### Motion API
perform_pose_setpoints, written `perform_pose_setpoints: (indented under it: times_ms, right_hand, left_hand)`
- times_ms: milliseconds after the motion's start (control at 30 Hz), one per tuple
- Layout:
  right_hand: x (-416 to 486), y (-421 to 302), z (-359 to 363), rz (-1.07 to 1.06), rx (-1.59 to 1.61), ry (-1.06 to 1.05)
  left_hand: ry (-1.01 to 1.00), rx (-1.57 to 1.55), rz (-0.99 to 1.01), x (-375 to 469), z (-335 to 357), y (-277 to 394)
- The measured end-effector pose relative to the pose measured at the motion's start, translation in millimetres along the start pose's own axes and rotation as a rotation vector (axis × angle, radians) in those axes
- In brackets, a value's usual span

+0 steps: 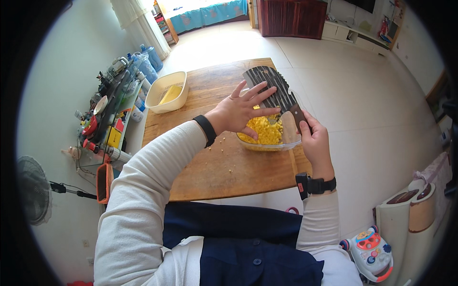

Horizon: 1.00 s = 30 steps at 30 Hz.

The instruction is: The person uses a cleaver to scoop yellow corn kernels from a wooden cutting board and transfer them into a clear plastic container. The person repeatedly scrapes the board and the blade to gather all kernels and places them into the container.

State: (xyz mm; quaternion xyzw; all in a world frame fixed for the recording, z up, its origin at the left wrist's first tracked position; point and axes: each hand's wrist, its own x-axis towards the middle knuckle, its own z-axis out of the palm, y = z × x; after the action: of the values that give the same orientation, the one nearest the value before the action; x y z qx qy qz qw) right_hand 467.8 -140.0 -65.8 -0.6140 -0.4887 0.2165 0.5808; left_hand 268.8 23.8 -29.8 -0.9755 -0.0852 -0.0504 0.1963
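Note:
My right hand grips the brown handle of a cleaver with a dark, silver-streaked blade. The blade slants up and left over a clear plastic container. My left hand has its fingers spread, with the fingertips over the flat of the blade; whether they press on it I cannot tell. Inside the container lies a heap of chopped yellow food bits, possibly corn kernels, partly hidden by the left hand and the blade.
The container stands on a wooden table with scattered yellow crumbs. A cream plastic basket at the table's far left holds a yellow piece. Left of the table is a cluttered shelf; a toy walker stands at lower right.

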Motion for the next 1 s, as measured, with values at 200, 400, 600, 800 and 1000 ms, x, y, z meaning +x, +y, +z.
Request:
perform_pose_setpoints:
  times_ms: [200, 400, 600, 800, 1000]
  right_hand:
    - [0, -3, 0, 0.037, -0.022, 0.009]
    - [-1, -6, 0, 0.034, -0.04, 0.023]
    - [-1, -2, 6, -0.062, -0.07, 0.012]
    - [-3, -4, 6, 0.021, -0.009, -0.017]
    - [-2, -9, 5, 0.071, -0.002, 0.003]
  left_hand:
    - [-0.063, 0.0, 0.106, -2, -9, 5]
    - [0.083, 0.038, 0.045, -10, -4, -5]
    - [0.089, 0.142, -0.23, 3, -6, -10]
    - [-0.09, 0.05, -0.093, 1, -18, 8]
    - [-0.108, -0.103, 0.13, -13, -25, 12]
